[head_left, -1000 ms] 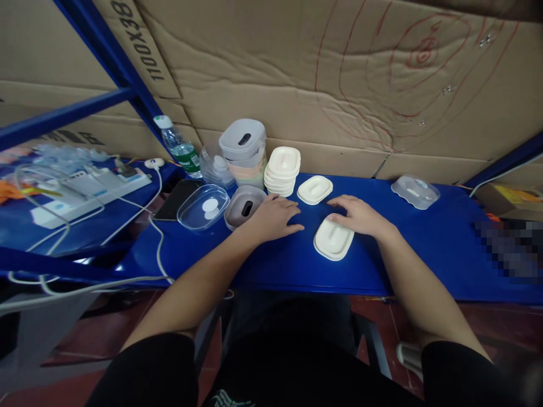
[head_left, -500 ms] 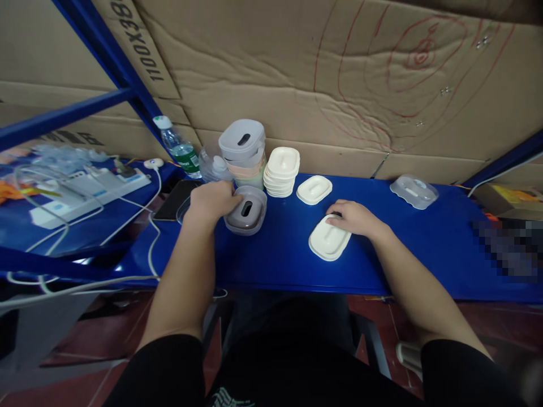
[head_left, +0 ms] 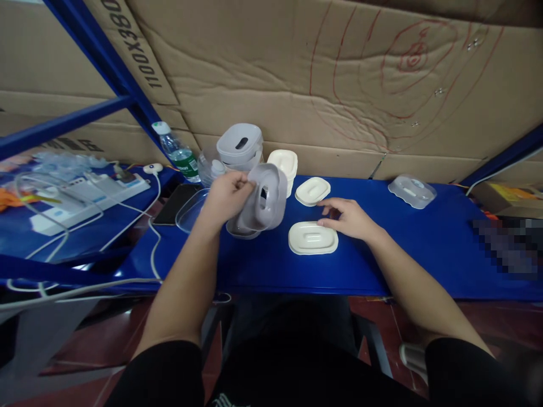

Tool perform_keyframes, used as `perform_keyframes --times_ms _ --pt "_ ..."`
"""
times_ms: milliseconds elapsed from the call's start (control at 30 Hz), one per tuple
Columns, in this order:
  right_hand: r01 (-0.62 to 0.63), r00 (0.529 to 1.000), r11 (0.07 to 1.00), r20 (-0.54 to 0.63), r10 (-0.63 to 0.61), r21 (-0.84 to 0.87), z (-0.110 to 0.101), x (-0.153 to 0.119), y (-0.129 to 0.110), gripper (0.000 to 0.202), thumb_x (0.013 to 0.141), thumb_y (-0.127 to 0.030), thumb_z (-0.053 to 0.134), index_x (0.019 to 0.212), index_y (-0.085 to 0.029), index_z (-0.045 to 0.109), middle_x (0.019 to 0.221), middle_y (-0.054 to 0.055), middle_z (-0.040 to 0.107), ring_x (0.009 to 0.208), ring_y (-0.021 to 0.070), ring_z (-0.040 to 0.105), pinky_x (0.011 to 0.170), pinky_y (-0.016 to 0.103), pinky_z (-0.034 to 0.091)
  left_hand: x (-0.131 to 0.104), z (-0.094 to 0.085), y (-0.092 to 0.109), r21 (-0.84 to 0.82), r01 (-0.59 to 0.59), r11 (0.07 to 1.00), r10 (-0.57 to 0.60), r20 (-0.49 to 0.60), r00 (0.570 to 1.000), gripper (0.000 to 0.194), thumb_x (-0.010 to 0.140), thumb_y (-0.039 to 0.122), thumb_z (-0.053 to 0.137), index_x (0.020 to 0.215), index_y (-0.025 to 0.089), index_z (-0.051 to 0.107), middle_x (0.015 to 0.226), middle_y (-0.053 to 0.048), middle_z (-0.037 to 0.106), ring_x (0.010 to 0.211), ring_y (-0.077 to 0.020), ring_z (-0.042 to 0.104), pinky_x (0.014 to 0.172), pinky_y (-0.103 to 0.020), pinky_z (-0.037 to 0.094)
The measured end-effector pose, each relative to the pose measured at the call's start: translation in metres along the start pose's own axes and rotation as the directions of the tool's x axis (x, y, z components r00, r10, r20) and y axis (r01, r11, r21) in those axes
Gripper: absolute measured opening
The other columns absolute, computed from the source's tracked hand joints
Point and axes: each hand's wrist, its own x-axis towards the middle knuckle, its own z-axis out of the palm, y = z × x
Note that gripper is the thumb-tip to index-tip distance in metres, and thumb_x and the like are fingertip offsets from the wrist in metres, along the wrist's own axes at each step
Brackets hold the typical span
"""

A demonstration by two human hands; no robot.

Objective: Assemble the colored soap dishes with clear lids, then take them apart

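My left hand (head_left: 229,195) pinches the edge of a tilted grey slotted lid (head_left: 275,198), raised over a grey container (head_left: 243,229) on the blue table. Fingers apart, my right hand (head_left: 345,217) is at the upper right edge of a cream oval lid (head_left: 313,244) lying flat; it holds nothing. Another cream lid (head_left: 313,191) lies just behind. Partly hidden by the raised grey lid is a stack of cream lids (head_left: 284,162). Behind my left hand stands a stack of containers topped by a light grey slotted lid (head_left: 240,142).
A water bottle (head_left: 181,154), a clear round lid (head_left: 189,212) and a black phone (head_left: 178,202) are at the left, beside white cables and a power strip (head_left: 91,203). A clear plastic shell (head_left: 411,191) lies at the right. Cardboard (head_left: 254,68) walls the back.
My left hand has lifted the grey slotted lid and moved right with it. The near cream lid has turned and shifted left, and my right hand has let go of it.
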Motion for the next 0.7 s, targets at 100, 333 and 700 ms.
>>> perform_keyframes --times_ms 100,333,700 --pt "0.146 0.989 0.978 -0.025 -0.143 0.151 0.006 -0.002 -0.015 0.1 0.082 -0.077 0.073 0.162 -0.025 0.045 0.148 0.017 0.065 0.124 0.0345 0.068 0.106 0.051 0.054 -0.014 0.03 0.02 -0.146 -0.056 0.988 0.034 -0.15 0.988 0.022 0.097 0.042 0.053 0.104 0.022 0.061 0.063 0.004 0.059 0.057 -0.0148 0.055 0.062 -0.029 0.045" --pt "0.177 0.97 0.93 0.1 -0.22 0.321 0.027 -0.004 -0.031 0.133 0.083 -0.079 0.071 0.171 -0.031 -0.016 0.172 0.016 0.037 0.152 0.0389 0.045 0.122 0.056 0.04 -0.044 0.068 0.034 -0.088 -0.268 0.959 0.262 -0.069 0.963 0.05 0.096 0.032 0.06 0.141 0.019 0.044 0.086 -0.002 0.073 0.075 -0.0192 0.07 0.072 -0.033 0.054" --pt "0.119 0.962 0.993 0.249 -0.116 0.001 -0.022 -0.014 0.003 0.122 0.079 -0.062 0.084 0.174 -0.031 0.013 0.163 0.016 0.041 0.148 0.0452 0.041 0.123 0.065 0.034 -0.032 0.046 0.034 -0.292 -0.378 0.879 0.472 0.406 0.783 0.105 0.075 0.052 0.087 0.161 0.024 0.033 0.15 -0.017 0.062 0.13 -0.0302 0.065 0.103 -0.043 0.055"
